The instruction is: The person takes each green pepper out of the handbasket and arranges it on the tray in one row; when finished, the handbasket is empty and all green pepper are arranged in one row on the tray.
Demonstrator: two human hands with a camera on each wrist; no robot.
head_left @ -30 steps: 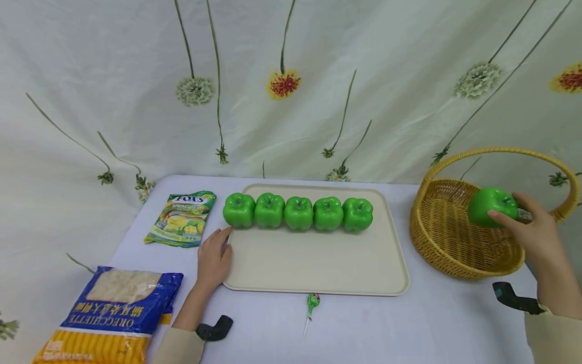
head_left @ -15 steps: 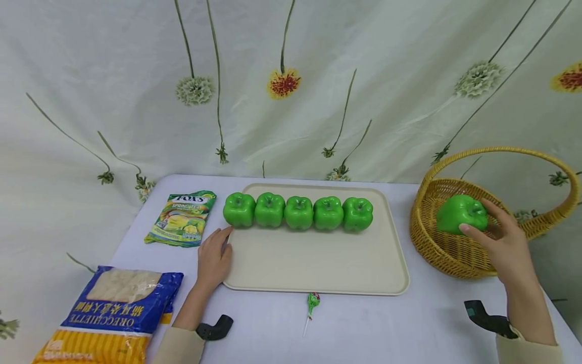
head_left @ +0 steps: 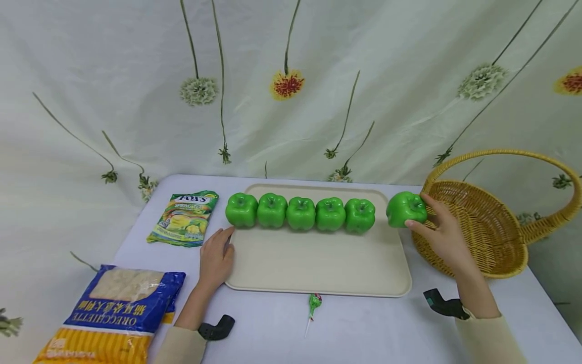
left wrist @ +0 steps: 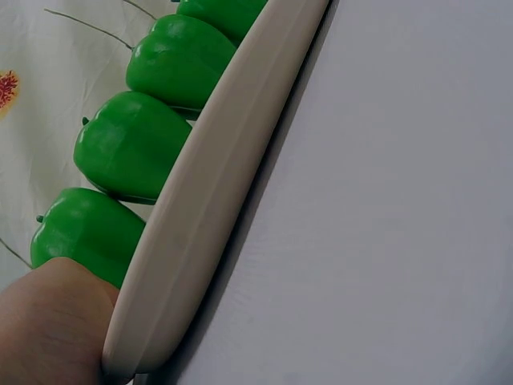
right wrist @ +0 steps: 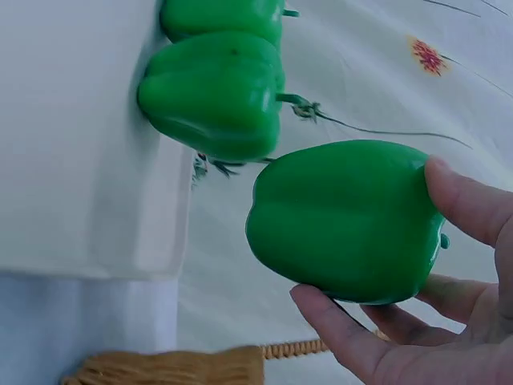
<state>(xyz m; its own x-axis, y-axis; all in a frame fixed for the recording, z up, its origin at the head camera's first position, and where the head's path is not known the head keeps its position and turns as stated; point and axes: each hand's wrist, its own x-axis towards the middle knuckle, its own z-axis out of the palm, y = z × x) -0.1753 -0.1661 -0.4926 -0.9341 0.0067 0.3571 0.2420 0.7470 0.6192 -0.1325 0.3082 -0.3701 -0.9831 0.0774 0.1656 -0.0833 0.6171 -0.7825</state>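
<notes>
My right hand [head_left: 442, 233] pinches a green bell pepper [head_left: 406, 209] between thumb and fingers. In the head view it hangs over the right edge of the cream tray [head_left: 313, 265], beside the wicker basket [head_left: 482, 227]. The right wrist view shows the held pepper [right wrist: 349, 220] tilted, its stem toward the palm. Several more green peppers [head_left: 301, 213] stand in a row along the tray's far side. My left hand [head_left: 216, 257] rests at the tray's left edge, near the leftmost pepper; the left wrist view shows only part of this hand [left wrist: 52, 325].
A green candy bag [head_left: 184, 218] lies left of the tray, and a blue-and-yellow pasta bag [head_left: 113, 316] lies nearer at the left. A lollipop [head_left: 314, 304] lies just in front of the tray. The basket's tall handle [head_left: 500, 152] arches up at the right.
My right hand has carried the pepper leftward, from above the basket to the tray's right edge. My left hand has stayed at the tray's left side.
</notes>
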